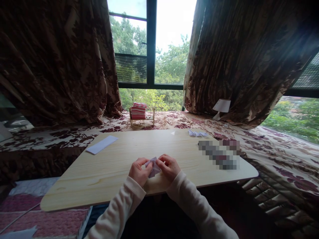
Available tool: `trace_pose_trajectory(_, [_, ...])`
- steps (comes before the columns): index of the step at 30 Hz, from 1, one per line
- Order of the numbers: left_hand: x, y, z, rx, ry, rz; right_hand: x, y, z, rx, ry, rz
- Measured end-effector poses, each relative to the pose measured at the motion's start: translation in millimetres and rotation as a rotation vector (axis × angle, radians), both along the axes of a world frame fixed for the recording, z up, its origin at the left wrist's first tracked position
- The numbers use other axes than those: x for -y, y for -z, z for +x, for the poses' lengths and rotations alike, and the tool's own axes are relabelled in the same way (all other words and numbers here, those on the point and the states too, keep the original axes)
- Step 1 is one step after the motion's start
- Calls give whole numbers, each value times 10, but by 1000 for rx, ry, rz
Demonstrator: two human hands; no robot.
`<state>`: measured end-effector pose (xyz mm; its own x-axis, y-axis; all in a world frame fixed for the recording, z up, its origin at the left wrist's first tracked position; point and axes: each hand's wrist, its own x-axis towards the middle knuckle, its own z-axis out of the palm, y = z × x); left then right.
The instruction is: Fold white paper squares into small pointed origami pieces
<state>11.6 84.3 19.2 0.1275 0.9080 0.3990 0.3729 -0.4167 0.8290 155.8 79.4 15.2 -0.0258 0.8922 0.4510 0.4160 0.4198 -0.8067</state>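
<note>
Between my two hands, over the near part of the wooden table (109, 176), is a small piece of folded white paper (155, 170). My left hand (140, 171) pinches its left side between thumb and fingers. On the other side, my right hand (169, 166) grips the upper right edge, thumb and fingertips closed on it. The paper shows creases and angled flaps. At the table's far left lies a flat white paper strip or stack (102, 144). A row of several small folded paper pieces (197, 133) stands near the far right edge, with a small white triangle (172, 133) to its left.
A pixelated, unreadable patch (219, 155) covers things at the table's right. Behind the table, a small rack (142, 120) holds folded red-striped cloths (138, 111) on a flowered cover. A white lamp (221, 106) stands by the right curtain (224, 59). A window is at the back.
</note>
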Motion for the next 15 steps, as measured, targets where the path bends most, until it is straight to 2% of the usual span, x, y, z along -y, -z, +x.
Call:
trace_pose_trajectory(7, [1,3,3,-10,4,11,16,28,-14,22,-33,-94])
trace_pose_trajectory(15, [25,-53,34,0,27,-83,21,49,4,-19,-66,-17])
